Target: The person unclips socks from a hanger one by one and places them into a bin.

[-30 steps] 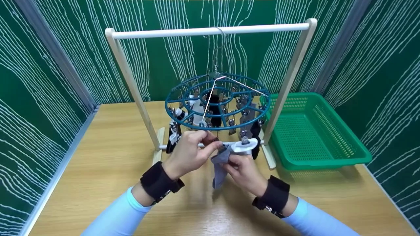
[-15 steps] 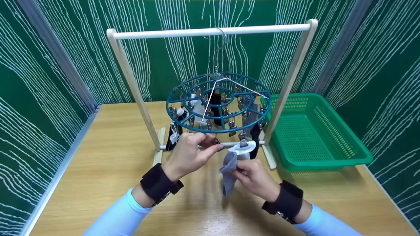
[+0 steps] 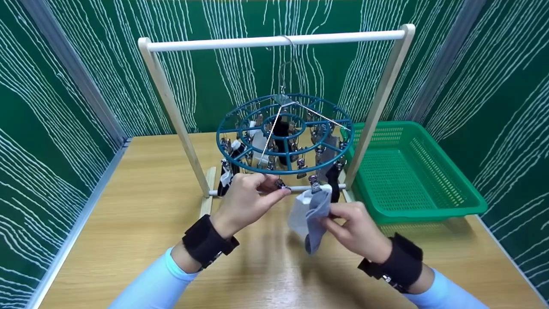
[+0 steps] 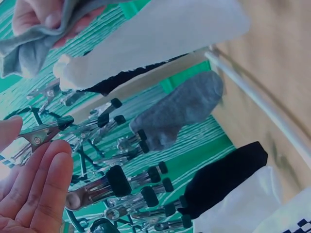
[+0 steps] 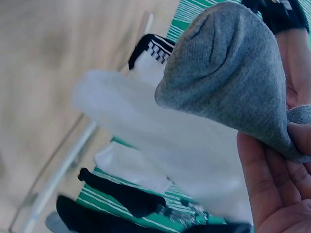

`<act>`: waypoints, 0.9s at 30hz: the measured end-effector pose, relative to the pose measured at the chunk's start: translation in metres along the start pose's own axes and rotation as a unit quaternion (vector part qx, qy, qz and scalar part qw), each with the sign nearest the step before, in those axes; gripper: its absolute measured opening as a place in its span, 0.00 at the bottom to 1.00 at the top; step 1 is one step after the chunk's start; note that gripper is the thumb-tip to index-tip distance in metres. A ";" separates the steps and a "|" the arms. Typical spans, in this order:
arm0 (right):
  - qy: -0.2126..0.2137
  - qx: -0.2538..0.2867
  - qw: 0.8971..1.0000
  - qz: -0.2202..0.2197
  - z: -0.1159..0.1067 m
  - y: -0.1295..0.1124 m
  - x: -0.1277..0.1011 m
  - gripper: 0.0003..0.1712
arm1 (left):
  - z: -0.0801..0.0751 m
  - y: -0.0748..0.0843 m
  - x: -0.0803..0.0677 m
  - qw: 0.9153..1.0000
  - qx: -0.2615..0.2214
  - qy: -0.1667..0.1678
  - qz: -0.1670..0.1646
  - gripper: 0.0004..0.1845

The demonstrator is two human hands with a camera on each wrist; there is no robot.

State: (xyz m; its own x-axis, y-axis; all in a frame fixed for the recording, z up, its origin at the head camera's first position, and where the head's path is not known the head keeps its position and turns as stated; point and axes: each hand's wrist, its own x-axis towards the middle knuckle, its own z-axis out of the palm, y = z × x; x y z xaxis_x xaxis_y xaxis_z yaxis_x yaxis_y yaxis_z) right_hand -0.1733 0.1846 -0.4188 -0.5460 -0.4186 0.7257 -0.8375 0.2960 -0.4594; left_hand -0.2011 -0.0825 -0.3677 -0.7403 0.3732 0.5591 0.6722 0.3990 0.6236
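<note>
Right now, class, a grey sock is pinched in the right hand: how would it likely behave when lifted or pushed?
The grey sock droops below the right hand, so it is probably floppy. A fingertip pinch holds it, so it seems light. Its knit surface suggests it should not slip easily or roll.

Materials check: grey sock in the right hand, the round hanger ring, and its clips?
Grey sock: soft knit fabric, matte; ribbed weave shows in the right wrist view.
Round hanger ring: looks like moulded plastic, teal, slightly glossy.
Clips: shiny metal, apparently steel, with black tips, probably rubber or plastic.
</note>
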 end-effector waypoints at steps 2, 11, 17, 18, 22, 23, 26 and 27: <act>0.009 -0.003 1.000 0.001 -0.007 -0.001 0.002 0.17 | 0.000 0.000 0.000 1.000 -0.005 0.002 -0.002 0.09; 0.044 0.006 0.998 0.052 -0.038 -0.002 0.012 0.17 | -0.001 -0.002 0.000 1.000 -0.001 0.010 0.005 0.08; 0.069 -0.030 0.994 0.081 -0.057 0.002 0.020 0.14 | -0.002 -0.003 0.001 1.000 0.000 0.008 0.001 0.08; 0.074 -0.035 0.993 0.082 -0.060 0.004 0.021 0.14 | -0.002 -0.003 0.001 1.000 0.000 0.008 0.000 0.08; 0.090 -0.058 0.990 0.089 -0.073 0.013 0.026 0.11 | -0.002 -0.003 0.000 1.000 0.000 0.005 -0.006 0.08; 0.093 -0.064 0.989 0.094 -0.076 0.014 0.027 0.11 | -0.002 -0.003 0.000 1.000 0.000 0.005 -0.007 0.08; 0.103 -0.084 0.986 0.103 -0.086 0.018 0.031 0.09 | -0.001 -0.003 0.000 1.000 0.002 0.008 -0.008 0.08; 0.105 -0.090 0.985 0.106 -0.090 0.018 0.032 0.08 | 0.000 -0.004 -0.001 1.000 0.002 0.010 -0.008 0.08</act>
State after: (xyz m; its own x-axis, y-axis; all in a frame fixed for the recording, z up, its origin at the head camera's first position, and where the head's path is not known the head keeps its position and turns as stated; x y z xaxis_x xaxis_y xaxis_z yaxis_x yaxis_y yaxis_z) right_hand -0.2040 0.2535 -0.3581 -0.6752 -0.1496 0.7224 -0.6778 0.5122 -0.5275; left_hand -0.2030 -0.0845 -0.3702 -0.7509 0.3500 0.5601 0.6604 0.4079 0.6305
